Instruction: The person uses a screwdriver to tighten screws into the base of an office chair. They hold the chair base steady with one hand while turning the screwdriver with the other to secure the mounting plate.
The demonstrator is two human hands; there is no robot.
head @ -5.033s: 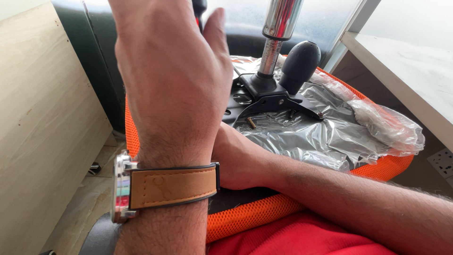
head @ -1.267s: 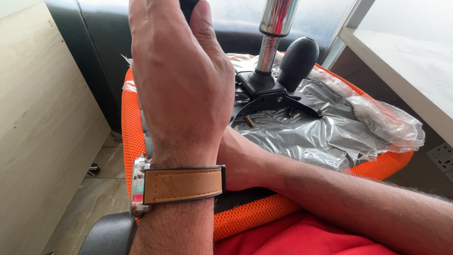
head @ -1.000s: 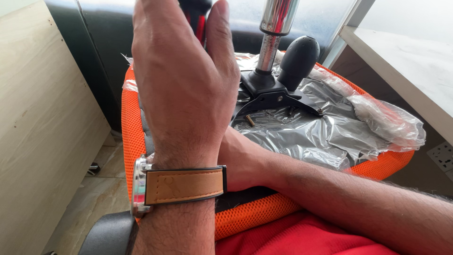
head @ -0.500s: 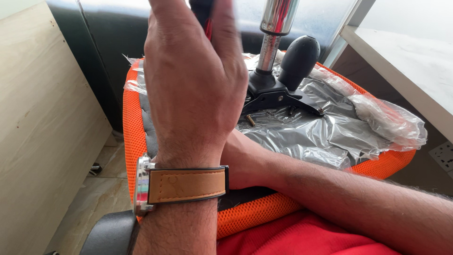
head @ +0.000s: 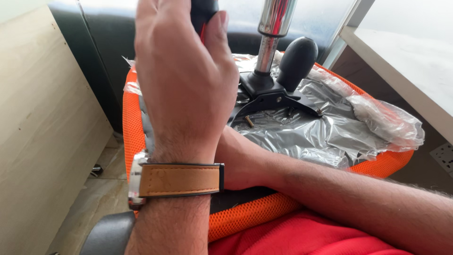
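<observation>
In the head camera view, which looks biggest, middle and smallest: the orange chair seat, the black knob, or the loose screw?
1. Orange chair seat, by far the largest.
2. Black knob.
3. Loose screw, tiny.
All three lie at similar distance, so the order seems safe.

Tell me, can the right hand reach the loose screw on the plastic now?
Probably not directly: the right hand lies low behind the raised left hand, its fingers hidden. The screw lies close beyond, uncovered.

Black-and-red tool handle [head: 204, 13], upright, above the upturned orange mesh chair seat [head: 245, 212].
</observation>
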